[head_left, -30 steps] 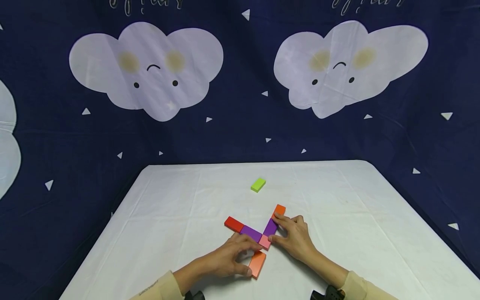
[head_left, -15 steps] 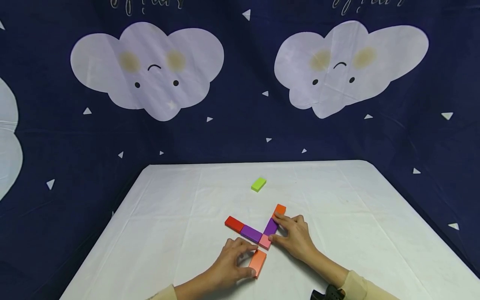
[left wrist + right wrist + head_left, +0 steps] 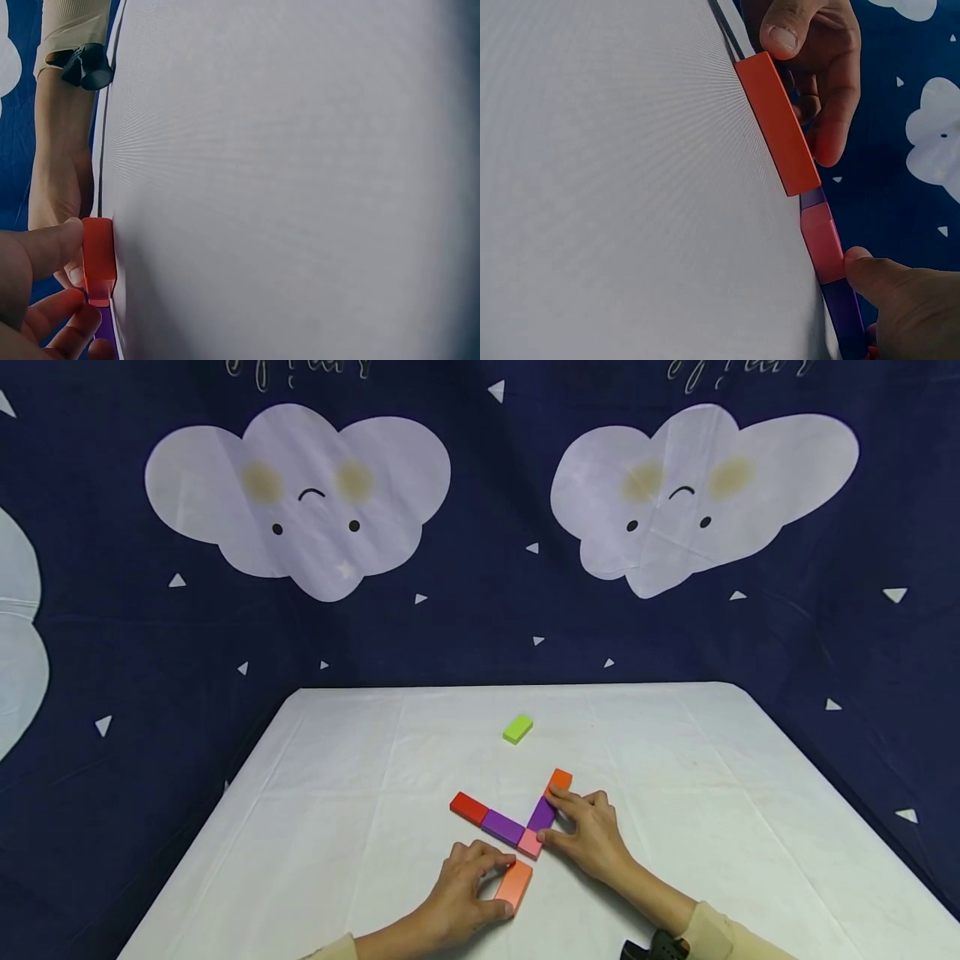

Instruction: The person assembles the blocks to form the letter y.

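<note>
On the white table (image 3: 337, 793) lies a cross of flat blocks: red (image 3: 468, 807), purple (image 3: 502, 827), pink (image 3: 529, 843), a second purple (image 3: 542, 814) and orange (image 3: 558, 779). My left hand (image 3: 499, 883) grips a pale orange block (image 3: 516, 885) lengthwise, thumb on its near end, fingers on its far end beside the pink block. My right hand (image 3: 546, 815) pinches the second purple block, thumb against the pink block and forefinger by the orange one. The right wrist view shows the pale orange block (image 3: 780, 127) flat, just short of the pink block (image 3: 823, 244).
A green block (image 3: 517, 728) lies alone toward the far side of the table. A dark blue cloth with white clouds (image 3: 300, 493) hangs behind and around the table. The table's near right edge runs by my right sleeve (image 3: 720, 935).
My left forearm has drawn back toward me and its sleeve has nearly left the head view. The fingers have pulled slightly off the pink block. The right hand and the blocks stay put.
</note>
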Demonstrator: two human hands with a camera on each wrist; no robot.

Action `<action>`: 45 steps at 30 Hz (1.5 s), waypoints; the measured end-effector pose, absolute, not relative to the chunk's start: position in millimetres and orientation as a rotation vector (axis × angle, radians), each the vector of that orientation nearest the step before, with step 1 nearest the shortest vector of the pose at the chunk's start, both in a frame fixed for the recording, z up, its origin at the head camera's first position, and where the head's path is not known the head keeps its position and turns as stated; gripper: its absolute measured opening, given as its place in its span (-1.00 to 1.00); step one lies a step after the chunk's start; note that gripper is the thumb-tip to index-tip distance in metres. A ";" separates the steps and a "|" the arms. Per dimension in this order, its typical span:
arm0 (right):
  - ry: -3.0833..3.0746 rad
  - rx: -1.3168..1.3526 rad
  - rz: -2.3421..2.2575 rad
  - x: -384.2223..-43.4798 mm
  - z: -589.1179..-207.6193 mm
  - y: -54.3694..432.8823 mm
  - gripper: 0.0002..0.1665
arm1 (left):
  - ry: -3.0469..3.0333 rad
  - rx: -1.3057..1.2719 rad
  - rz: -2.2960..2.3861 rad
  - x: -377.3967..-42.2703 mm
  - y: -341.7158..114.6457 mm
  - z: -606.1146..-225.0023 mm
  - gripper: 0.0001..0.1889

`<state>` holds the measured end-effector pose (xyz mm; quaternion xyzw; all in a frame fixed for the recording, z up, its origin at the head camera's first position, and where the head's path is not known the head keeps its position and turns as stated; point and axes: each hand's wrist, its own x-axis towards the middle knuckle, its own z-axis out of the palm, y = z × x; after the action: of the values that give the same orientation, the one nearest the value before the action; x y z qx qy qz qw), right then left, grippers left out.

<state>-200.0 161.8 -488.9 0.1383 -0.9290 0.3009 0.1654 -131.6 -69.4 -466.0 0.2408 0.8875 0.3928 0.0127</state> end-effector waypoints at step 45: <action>-2.659 0.402 0.841 -199.9 -490.4 162.6 -0.25 | 2.746 0.768 1.109 -147.1 -66.8 -464.6 -0.50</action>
<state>-199.9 162.6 -490.4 0.1408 -0.9314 0.2944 0.1614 -147.1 -66.8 -464.6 0.2507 0.8969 0.3620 0.0411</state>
